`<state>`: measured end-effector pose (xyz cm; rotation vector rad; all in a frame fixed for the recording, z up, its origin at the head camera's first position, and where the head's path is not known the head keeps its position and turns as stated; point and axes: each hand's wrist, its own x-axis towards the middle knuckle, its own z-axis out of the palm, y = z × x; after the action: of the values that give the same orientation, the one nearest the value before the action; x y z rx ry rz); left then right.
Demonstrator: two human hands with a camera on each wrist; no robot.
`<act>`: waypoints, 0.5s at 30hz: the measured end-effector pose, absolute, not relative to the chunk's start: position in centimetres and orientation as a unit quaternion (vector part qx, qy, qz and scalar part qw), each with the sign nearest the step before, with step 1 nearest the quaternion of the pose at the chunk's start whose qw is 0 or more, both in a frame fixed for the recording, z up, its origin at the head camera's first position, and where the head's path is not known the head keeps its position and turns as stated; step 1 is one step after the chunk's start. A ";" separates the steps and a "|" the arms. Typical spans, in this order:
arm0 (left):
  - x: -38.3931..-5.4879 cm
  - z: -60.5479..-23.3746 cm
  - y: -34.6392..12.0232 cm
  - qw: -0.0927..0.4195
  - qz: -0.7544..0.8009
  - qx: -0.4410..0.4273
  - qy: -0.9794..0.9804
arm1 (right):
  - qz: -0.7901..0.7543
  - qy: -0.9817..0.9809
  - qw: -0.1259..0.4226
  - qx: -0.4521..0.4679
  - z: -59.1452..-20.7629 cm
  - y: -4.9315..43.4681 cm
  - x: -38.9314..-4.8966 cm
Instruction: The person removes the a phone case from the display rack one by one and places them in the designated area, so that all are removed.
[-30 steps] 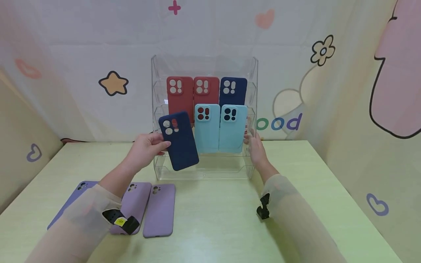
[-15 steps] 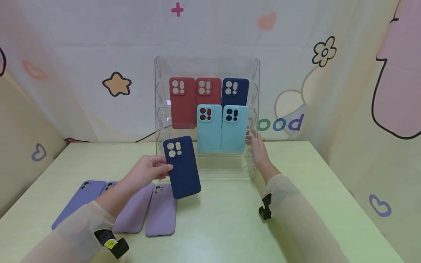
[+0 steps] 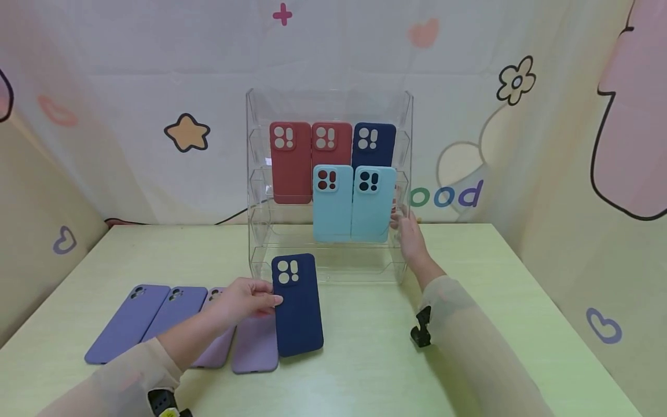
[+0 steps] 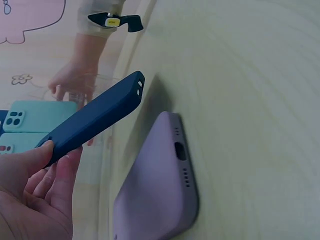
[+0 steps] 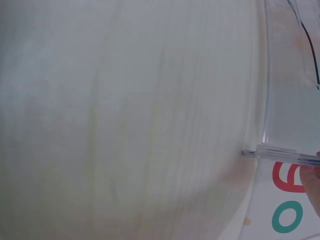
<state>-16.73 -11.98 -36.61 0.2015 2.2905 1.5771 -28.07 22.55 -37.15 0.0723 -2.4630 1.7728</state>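
My left hand (image 3: 245,300) pinches a dark blue phone case (image 3: 299,315) by its left edge, thumb on the outer face. The left wrist view shows this dark blue case (image 4: 100,112) tilted and held above the table, near a light purple phone case (image 4: 155,185). My right hand (image 3: 411,240) grips the right side panel of a clear tiered display rack (image 3: 344,255); some of its fingers show through the plastic. Standing in the rack are two red cases (image 3: 290,174), another dark blue case (image 3: 373,147) and two light blue cases (image 3: 332,217).
Several purple and violet-blue phone cases (image 3: 127,324) lie in a row at the table's left, partly covered by my left forearm. A patterned cloth (image 3: 333,52) hangs behind the rack, with fabric walls at both sides. The pale wooden table (image 3: 375,347) extends in front.
My left hand has carried the dark blue case down and toward me, away from the rack's lower left tier, turning it more upright. The right hand has stayed at the rack's side.
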 end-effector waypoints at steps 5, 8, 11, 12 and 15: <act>-16.5 -37.5 -11.7 0.195 0.541 0.098 0.812 | 0.583 -0.811 0.050 0.019 -37.2 22.5 -28.0; -16.5 -38.0 -11.6 0.209 0.535 0.111 0.811 | 0.584 -0.810 0.050 0.014 -37.1 22.4 -27.9; -16.5 -38.3 -11.4 0.211 0.520 0.111 0.820 | 0.588 -0.807 0.049 0.011 -37.1 22.4 -28.0; -16.5 -38.3 -11.4 0.212 0.515 0.110 0.823 | 0.589 -0.807 0.049 0.010 -37.1 22.4 -28.1; -16.3 -38.5 -11.1 0.215 0.502 0.102 0.832 | 0.588 -0.808 0.045 0.009 -37.1 22.5 -28.2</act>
<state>-16.34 -11.09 -38.47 0.2835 2.3058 1.3916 -28.16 22.45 -37.13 0.0266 -2.4666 1.7958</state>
